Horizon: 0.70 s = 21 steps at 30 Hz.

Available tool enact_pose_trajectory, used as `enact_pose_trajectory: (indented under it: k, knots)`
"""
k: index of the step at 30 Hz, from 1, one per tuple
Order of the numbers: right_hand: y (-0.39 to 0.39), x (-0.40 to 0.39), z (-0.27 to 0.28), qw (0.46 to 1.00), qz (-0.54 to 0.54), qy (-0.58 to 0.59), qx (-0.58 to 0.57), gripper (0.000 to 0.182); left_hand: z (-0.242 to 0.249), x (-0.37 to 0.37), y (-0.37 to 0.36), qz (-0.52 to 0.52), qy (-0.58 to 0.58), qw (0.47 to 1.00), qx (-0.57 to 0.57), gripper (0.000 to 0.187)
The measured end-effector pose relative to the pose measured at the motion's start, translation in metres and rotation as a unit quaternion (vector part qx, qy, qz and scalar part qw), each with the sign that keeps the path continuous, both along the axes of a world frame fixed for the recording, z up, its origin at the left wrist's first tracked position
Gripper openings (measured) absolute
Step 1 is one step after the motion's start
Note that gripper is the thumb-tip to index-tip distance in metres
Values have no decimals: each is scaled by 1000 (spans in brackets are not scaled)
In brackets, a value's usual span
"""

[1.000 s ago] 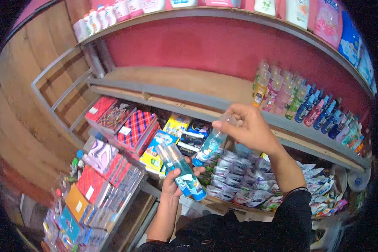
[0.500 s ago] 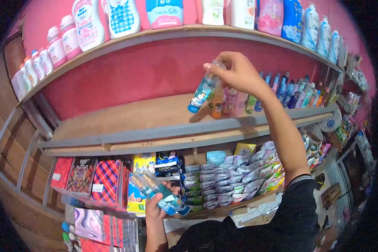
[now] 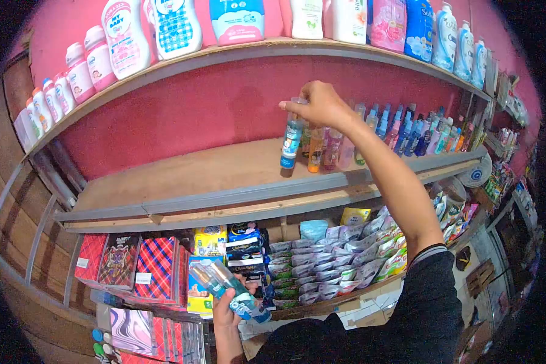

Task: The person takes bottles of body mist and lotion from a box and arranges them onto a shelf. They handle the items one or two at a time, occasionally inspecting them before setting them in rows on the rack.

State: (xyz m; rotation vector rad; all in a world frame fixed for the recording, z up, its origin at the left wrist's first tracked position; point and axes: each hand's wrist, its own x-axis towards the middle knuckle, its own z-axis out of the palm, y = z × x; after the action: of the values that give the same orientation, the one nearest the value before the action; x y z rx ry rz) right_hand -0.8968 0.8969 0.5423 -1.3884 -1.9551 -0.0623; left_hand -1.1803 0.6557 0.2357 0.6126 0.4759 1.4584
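Observation:
By its clear cap, my right hand (image 3: 321, 106) grips a teal spray bottle (image 3: 290, 142) with a blue base. The bottle is upright at the middle shelf (image 3: 182, 167), left of an orange bottle (image 3: 315, 150) and a pink bottle (image 3: 332, 148). Lower down, my left hand (image 3: 229, 303) is closed around a few similar teal bottles (image 3: 244, 301) with clear caps, held slanted in front of the packs below the shelf.
Lotion and powder bottles (image 3: 126, 42) line the upper shelf. More spray bottles (image 3: 412, 133) stand at the right of the middle shelf. Beneath it are plaid notebooks (image 3: 155, 267), yellow packs (image 3: 209, 239) and rows of sachets (image 3: 321, 267). A metal frame (image 3: 27, 242) stands at left.
My right hand has moved slightly left and down, and its bottle has gone from tilted to upright at the shelf. My left hand keeps hold of its bottles.

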Motion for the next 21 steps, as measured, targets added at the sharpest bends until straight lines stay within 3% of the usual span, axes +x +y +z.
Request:
enact_pose_trajectory:
  k: [12,15,21]
  knots:
    - [17,-18,-16,989,26,-121,-86,43,-8,2,-10,15,29,999,-5,48]
    - [25,-20,-19,989,-1,-135,-65,44,-5,2,-11,34,50,998,-8,49]
    - [6,-33,-7,977,-46,-141,-156,48,-3,3,-10,24,54,998,-16,50]
